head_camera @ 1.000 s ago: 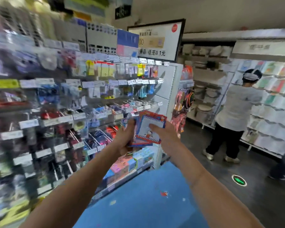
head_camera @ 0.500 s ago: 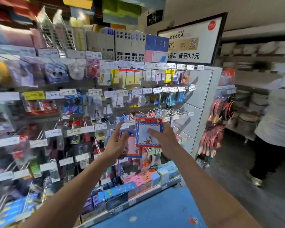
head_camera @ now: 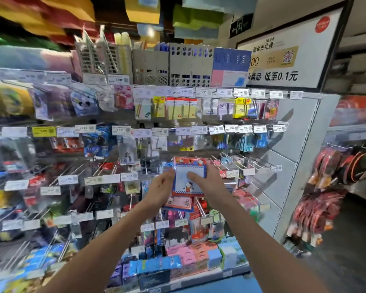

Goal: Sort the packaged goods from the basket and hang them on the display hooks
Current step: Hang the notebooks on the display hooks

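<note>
A flat red and blue packet with a cartoon cat (head_camera: 186, 185) is held up against the hook wall at mid height. My right hand (head_camera: 211, 182) grips its right side, thumb lying across the front. My left hand (head_camera: 160, 191) pinches its left edge with curled fingers. A second packet with a pink front (head_camera: 179, 203) shows just under the first, behind my left hand; which hand holds it I cannot tell. Bare metal display hooks (head_camera: 241, 162) stick out just right of the packets. The basket is out of view.
Rows of hooks with hung packets and white price tags (head_camera: 129, 176) fill the wall. Boxed goods (head_camera: 190, 259) line the bottom shelf. A grey end panel (head_camera: 292, 157) and a rack of red packets (head_camera: 325, 199) stand to the right, under a white sign (head_camera: 283, 60).
Both hands have carried the packets closer to the hook wall. My left hand closed in from an open pose to pinch the packet's left edge. The view turned left; the person on the right left it.
</note>
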A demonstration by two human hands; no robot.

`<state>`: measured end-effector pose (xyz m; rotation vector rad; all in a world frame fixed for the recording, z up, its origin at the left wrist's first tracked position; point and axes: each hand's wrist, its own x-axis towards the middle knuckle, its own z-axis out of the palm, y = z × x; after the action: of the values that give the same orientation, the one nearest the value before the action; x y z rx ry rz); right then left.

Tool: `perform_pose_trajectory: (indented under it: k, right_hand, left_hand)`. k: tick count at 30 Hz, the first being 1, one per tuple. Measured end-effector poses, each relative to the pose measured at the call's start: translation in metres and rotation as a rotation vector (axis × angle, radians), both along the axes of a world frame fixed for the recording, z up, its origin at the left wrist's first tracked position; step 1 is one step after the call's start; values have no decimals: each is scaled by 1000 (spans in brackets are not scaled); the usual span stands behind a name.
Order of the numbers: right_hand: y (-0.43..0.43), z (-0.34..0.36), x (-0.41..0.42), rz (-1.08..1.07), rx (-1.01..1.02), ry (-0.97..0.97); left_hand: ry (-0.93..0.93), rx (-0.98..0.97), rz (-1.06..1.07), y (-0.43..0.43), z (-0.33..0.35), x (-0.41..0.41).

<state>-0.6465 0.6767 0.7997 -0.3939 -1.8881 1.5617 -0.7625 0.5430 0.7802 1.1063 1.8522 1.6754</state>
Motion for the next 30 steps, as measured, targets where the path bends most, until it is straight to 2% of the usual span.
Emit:
perform_pose_trajectory:
  k: [8, 18, 24, 27, 30]
  right_hand:
    - [40, -8, -62, 128, -109, -79]
    - [93, 8, -163, 75, -258, -84]
    - [123, 10, -197, 37, -364, -132]
    - [143, 6, -207, -11, -416, -94]
    - [161, 6, -216, -15, -448, -61]
  left_hand:
    - [85, 38, -16, 26, -9, -53]
    - [218, 49, -34, 88, -11, -165]
    - [200, -5, -44, 119, -18, -202]
    - [201, -31, -63, 138, -20, -211]
    - [124, -56, -111, 154, -27, -215]
